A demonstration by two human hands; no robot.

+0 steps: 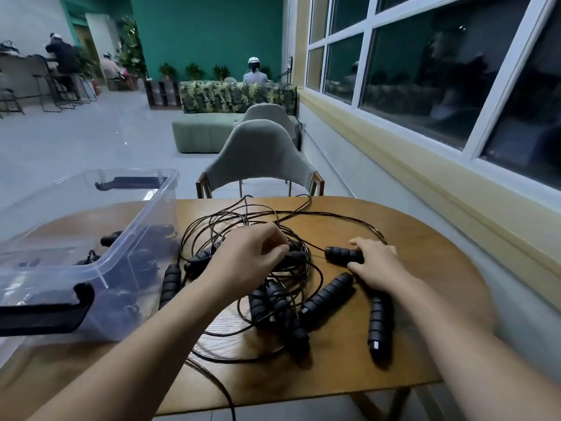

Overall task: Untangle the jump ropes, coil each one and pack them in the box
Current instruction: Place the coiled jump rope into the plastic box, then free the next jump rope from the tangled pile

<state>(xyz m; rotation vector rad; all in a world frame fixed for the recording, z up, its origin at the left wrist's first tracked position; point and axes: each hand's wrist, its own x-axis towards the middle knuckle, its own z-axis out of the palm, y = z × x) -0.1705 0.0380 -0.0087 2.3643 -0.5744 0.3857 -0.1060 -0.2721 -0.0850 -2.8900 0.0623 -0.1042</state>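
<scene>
Several black jump ropes [282, 308] are lying all mixed up in the middle of the tabletop [394, 220]. The left grip [246, 262] is sitting right on top of the knot [303, 265]. Its fingers are curling in and pinching a thin cord [212, 221].

The right grip [376, 262] is wrapping round one handle [341, 255], just to the right of the knot. That handle is lying sideways, and its cord end is pointing left, toward the left grip. The cord from it is running straight into the knot.

So I am thinking the handle is needing a pull to the right, away from the knot, while the left grip is keeping the other cords down. More handles are lying loose on the near side of the knot.

The clear box [133, 230] is standing at the left side of the tabletop, beside the left arm and well apart from the right grip. Some dark ropes are already lying inside it. For packing, the left grip is the nearer one.
</scene>
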